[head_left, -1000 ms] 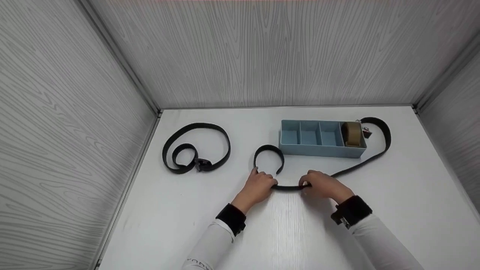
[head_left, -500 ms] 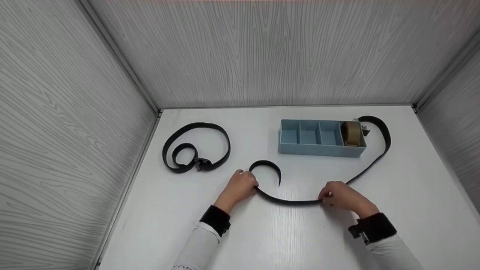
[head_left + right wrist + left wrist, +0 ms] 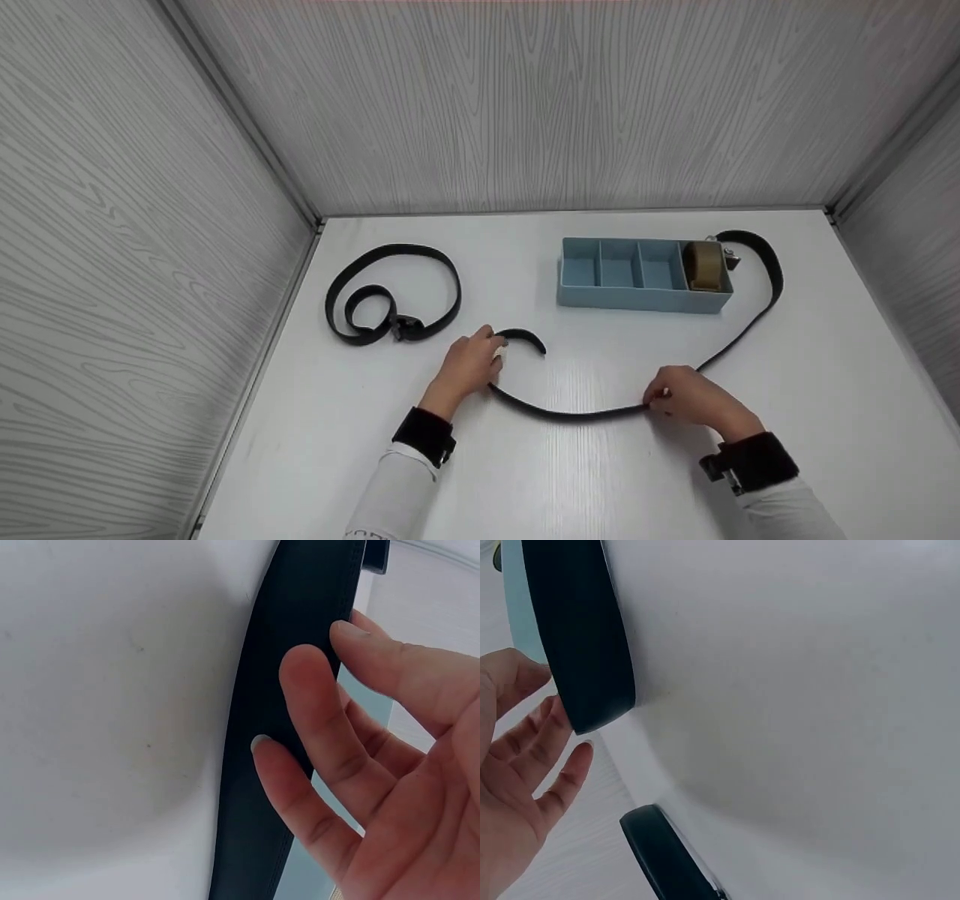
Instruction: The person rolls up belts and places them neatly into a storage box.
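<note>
A long black belt [image 3: 570, 412] lies in a shallow curve across the white table [image 3: 570, 480]. Its far part bends round the right end of a blue tray [image 3: 637, 304]. My left hand [image 3: 487, 352] rests at the belt's short curled end [image 3: 529, 336]. In the left wrist view this hand [image 3: 525, 765] has relaxed, spread fingers beside that belt end [image 3: 581, 637]. My right hand [image 3: 656, 397] touches the belt further right. The right wrist view shows its nearly straight fingers [image 3: 315, 712] lying against the belt's face [image 3: 292, 630].
A second black belt [image 3: 390, 300] lies coiled at the left of the table. The tray has several compartments, and a tan roll [image 3: 703, 266] fills the rightmost one. Grey panel walls close the table on three sides.
Both hands have moved apart and toward the near edge, drawing the belt out. The loop near the tray has uncurled into a short hook by the left hand.
</note>
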The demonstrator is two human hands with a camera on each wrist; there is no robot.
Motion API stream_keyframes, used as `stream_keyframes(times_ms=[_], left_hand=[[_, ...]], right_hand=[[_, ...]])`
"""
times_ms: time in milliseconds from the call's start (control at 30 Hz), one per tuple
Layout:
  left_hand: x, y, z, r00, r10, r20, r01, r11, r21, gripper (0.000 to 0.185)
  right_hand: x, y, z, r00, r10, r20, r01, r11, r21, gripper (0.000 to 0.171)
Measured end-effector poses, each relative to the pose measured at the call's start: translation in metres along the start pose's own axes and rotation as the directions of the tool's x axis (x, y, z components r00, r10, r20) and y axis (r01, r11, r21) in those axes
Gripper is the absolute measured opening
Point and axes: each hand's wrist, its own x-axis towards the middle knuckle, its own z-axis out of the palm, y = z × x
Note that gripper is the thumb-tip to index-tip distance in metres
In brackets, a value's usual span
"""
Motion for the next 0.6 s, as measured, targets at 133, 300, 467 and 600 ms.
stream_keyframes(times_ms=[133, 300, 467, 600], left_hand=[[0.006, 0.009, 0.005, 0.996, -0.079, 0.039, 0.079, 0.997, 0.006, 0.041], [0.013, 0.022, 0.009, 0.993, -0.095, 0.074, 0.09, 0.994, 0.067, 0.03], [0.019, 0.04, 0.014, 0.978, -0.174, 0.113, 0.163, 0.982, 0.099, 0.045], [0.022, 0.052, 0.019, 0.967, -0.221, 0.128, 0.21, 0.973, 0.09, 0.057]], right_hand=[[-0.001, -0.001, 0.002, 0.997, -0.069, -0.028, 0.067, 0.997, -0.046, 0.015], [0.0, -0.004, 0.006, 0.993, -0.105, -0.061, 0.1, 0.992, -0.07, 0.014], [0.001, -0.005, 0.01, 0.984, -0.151, -0.092, 0.142, 0.985, -0.095, 0.015], [0.003, -0.007, 0.012, 0.983, -0.157, -0.098, 0.148, 0.984, -0.096, 0.015]])
